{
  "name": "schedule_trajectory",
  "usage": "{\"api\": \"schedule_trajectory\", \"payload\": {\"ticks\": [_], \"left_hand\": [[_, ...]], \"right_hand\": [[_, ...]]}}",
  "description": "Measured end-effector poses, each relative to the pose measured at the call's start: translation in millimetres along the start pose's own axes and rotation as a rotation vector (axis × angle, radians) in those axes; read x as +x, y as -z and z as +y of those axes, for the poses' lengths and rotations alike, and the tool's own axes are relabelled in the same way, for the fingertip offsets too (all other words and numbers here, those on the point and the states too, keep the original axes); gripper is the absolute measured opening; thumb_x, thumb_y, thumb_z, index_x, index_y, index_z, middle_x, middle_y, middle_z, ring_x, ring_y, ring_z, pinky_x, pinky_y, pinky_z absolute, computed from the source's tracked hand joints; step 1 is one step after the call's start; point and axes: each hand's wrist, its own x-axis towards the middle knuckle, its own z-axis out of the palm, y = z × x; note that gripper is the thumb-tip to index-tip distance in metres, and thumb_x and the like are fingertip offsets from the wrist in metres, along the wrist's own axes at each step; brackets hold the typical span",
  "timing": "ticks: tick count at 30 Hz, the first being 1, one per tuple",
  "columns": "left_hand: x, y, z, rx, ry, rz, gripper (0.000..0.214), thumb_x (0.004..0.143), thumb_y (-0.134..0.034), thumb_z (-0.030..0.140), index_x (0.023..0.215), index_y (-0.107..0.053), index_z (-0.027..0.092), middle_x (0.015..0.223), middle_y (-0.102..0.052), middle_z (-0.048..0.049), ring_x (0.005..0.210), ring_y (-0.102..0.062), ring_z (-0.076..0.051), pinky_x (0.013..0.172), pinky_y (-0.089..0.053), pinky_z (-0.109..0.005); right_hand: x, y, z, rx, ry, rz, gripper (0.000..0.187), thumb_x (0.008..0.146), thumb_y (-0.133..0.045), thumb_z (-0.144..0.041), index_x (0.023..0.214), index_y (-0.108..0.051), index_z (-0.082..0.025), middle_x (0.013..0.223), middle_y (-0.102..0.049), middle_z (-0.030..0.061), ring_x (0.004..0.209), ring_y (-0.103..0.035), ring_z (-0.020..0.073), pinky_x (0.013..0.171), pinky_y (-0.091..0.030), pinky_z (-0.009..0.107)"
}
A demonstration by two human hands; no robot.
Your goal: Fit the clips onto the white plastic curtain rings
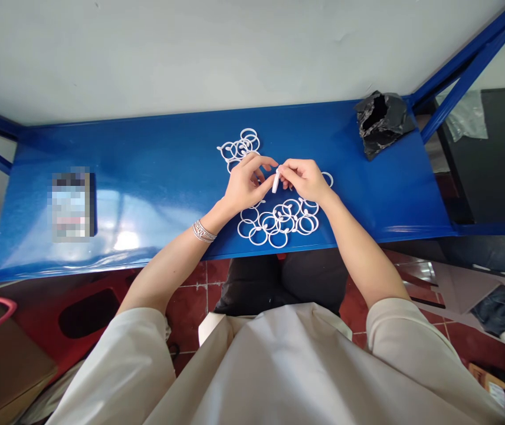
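Observation:
Over the middle of the blue table, my right hand (303, 178) pinches a white plastic ring (276, 182) with a small tab, seen nearly edge-on. My left hand (249, 180) is beside it, thumb and index finger apart, the thumb tip close to the ring; whether it touches I cannot tell. Below both hands lies a loose pile of similar white rings (278, 238) with small tabs. Beyond my left hand is a smaller cluster of rings (249, 131), partly covered by that hand. A single ring (328, 179) shows behind my right wrist.
The blue table (168, 171) stands against a pale wall. A blurred-out phone-like object (73, 205) lies at the left. At the back right sits a crumpled black plastic bag (380, 125), near the blue metal frame (460, 82). A red chair (84, 319) is below left.

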Motion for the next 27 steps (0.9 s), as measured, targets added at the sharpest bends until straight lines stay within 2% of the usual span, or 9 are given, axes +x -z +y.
{"api": "schedule_trajectory", "payload": {"ticks": [4, 8, 14, 22, 25, 27], "left_hand": [[0.3, -0.3, 1.0, -0.004, -0.02, -0.008, 0.03, 0.107, -0.068, 0.052, 0.113, -0.078, 0.024, 0.103, -0.076, -0.0054, 0.064, -0.063, -0.011, 0.059, -0.054, -0.028], [1.1, -0.1, 4.3, -0.007, -0.012, 0.019, 0.03, 0.106, -0.07, 0.052, 0.102, -0.075, 0.022, 0.098, -0.074, -0.0044, 0.062, -0.062, -0.011, 0.058, -0.052, -0.028], [1.3, -0.9, 5.6, -0.016, 0.015, 0.041, 0.037, 0.109, -0.065, 0.05, 0.087, -0.068, 0.021, 0.081, -0.067, -0.0022, 0.061, -0.057, -0.011, 0.056, -0.049, -0.028], [0.9, -2.4, 0.7, 0.002, -0.017, 0.048, 0.016, 0.105, -0.07, 0.032, 0.094, -0.068, 0.02, 0.09, -0.072, -0.0017, 0.06, -0.06, -0.008, 0.056, -0.05, -0.024], [0.4, -2.4, -0.7, 0.008, -0.018, 0.055, 0.011, 0.104, -0.071, 0.031, 0.102, -0.067, 0.021, 0.1, -0.076, -0.0037, 0.06, -0.062, -0.007, 0.056, -0.051, -0.024], [-0.2, -2.6, -1.7, 0.013, -0.016, 0.064, 0.013, 0.104, -0.071, 0.034, 0.109, -0.066, 0.022, 0.102, -0.076, -0.0039, 0.061, -0.063, -0.008, 0.055, -0.051, -0.024]], "right_hand": [[0.3, -1.6, -3.1, 0.048, -0.003, -0.041, 0.067, 0.098, -0.066, -0.085, 0.072, -0.063, -0.023, 0.064, -0.063, -0.0004, 0.057, -0.058, 0.0149, 0.06, -0.051, 0.031], [0.1, -1.6, -1.8, 0.023, 0.001, -0.036, 0.068, 0.098, -0.065, -0.087, 0.073, -0.062, -0.024, 0.065, -0.063, 0.0, 0.059, -0.058, 0.0159, 0.061, -0.051, 0.032], [-0.2, -1.4, 5.7, 0.083, 0.033, -0.03, 0.056, 0.1, -0.071, -0.078, 0.092, -0.07, -0.023, 0.07, -0.064, -0.0006, 0.06, -0.061, 0.0157, 0.061, -0.054, 0.031], [-1.0, -0.9, 6.6, 0.147, 0.055, -0.034, 0.05, 0.1, -0.078, -0.068, 0.108, -0.077, -0.019, 0.08, -0.073, 0.0023, 0.065, -0.068, 0.0144, 0.061, -0.059, 0.028], [-1.3, 0.1, 6.2, 0.129, 0.044, -0.028, 0.047, 0.1, -0.079, -0.062, 0.115, -0.078, -0.018, 0.08, -0.074, 0.0023, 0.065, -0.068, 0.0142, 0.062, -0.06, 0.028], [-1.6, 0.6, 4.1, 0.119, 0.046, -0.029, 0.044, 0.1, -0.08, -0.06, 0.112, -0.079, -0.017, 0.079, -0.074, 0.0024, 0.064, -0.068, 0.0139, 0.063, -0.06, 0.028]]}}
